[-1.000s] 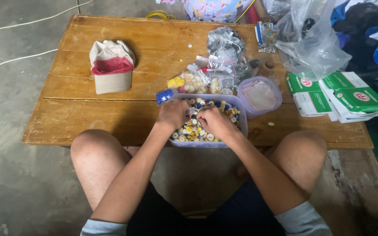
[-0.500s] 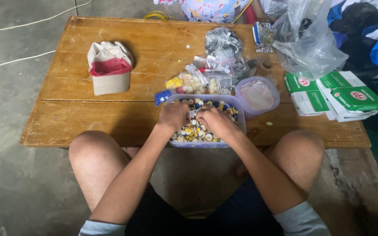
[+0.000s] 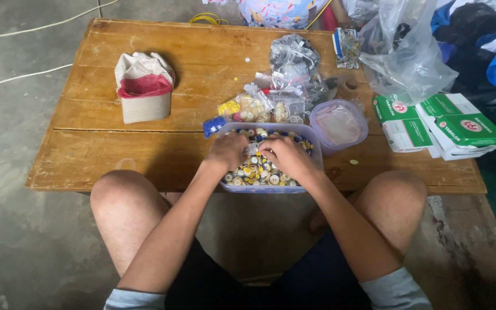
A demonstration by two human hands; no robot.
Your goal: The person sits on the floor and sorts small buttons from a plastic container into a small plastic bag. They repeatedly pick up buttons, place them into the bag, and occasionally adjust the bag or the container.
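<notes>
A low wooden counter (image 3: 116, 155) is seen from above, with two bare knees at its near edge. One clear rectangular tub (image 3: 311, 150), filled with many small buttons (image 3: 255, 172) in white, yellow and blue, too many to be counted, is set at the counter's near edge between the knees. Both hands are placed inside the tub, side by side and nearly touching. The left hand (image 3: 227, 151) is curled over the buttons, and whether its fingers are pinched on one cannot be told. The right hand (image 3: 282, 155) is bent the same way, its fingers drawn together over the pile, with nothing seen in them.

Just behind the tub, several small clear bags of buttons (image 3: 254, 107) are heaped. One round lidded container (image 3: 338, 124) is set just right of the tub. One folded cap (image 3: 143, 86), cream and red, is placed well to the left. Three green and white boxes (image 3: 440, 121) are stacked at the right edge, near one large clear plastic bag (image 3: 409, 57).
</notes>
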